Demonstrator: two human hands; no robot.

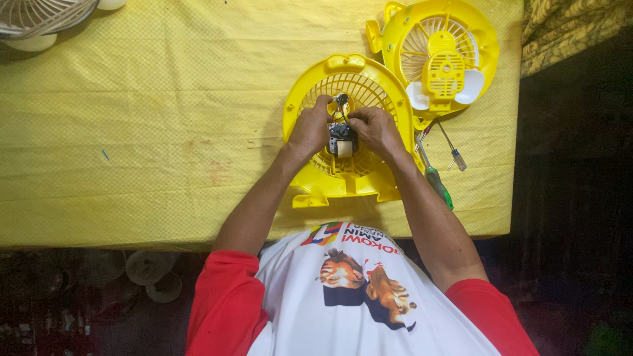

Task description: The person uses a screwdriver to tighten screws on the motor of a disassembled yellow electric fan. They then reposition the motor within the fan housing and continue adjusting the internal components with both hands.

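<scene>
the yellow fan housing (343,181) lay flat on the surface (145,132), a round plastic shell with a ribbed grille in its middle and two short feet along its near edge. at the centre of the grille sat a small fan motor (342,138), dark metal with a pale coil at its near end and thin wires rising from its far end. the left hand (311,126) curled against the left side of the motor, fingers bent inward and pinched on the wires at the top. the right hand (374,128) closed in from the other side, fingertips meeting the same wires; whether it gripped the wire or only pressed it was hard to tell, since the fingers hid the contact.

the housing sat near the front edge of the surface, its feet just short of the drop, with the person's forearms crossing that edge. to the left, a broad stretch of yellow cloth lay open. to the right the room was tight: a green-handled screwdriver (436,181) lay just beside the housing, a smaller clear-handled screwdriver (455,155) near it, and the surface's right edge came soon after.

beyond them rested a second yellow fan housing (440,56), holding white blades and a yellow centre bracket within its rim. a white wire fan guard (39,16) overhung the far left corner.
</scene>
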